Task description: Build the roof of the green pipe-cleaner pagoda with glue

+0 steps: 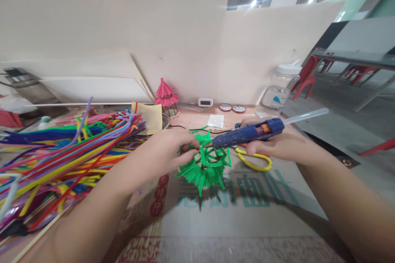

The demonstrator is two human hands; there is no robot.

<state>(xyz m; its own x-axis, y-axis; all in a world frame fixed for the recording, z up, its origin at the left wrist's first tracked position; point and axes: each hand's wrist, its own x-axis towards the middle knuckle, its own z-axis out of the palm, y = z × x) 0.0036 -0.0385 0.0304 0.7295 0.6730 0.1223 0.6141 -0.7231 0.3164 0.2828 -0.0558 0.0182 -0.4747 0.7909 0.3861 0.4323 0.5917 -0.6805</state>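
Observation:
My right hand (271,141) is wrapped round a blue glue gun (247,133), whose clear glue stick juts out of the back. The gun's nozzle points left and meets the top of a green pipe-cleaner pagoda roof (203,170), a ring of fringed green strips with an open frame on top. My left hand (177,148) pinches the roof's left upper edge between thumb and fingers. Just beyond the right hand's thumb lie scissors with yellow handles (254,164), partly hidden by the gun.
A large heap of coloured pipe cleaners (77,152) covers the left side. Along the back stand a pink pagoda (166,94), a small digital clock (205,102), two round tins (232,108) and a water bottle (274,92). Printed cardboard (240,222) covers the table in front.

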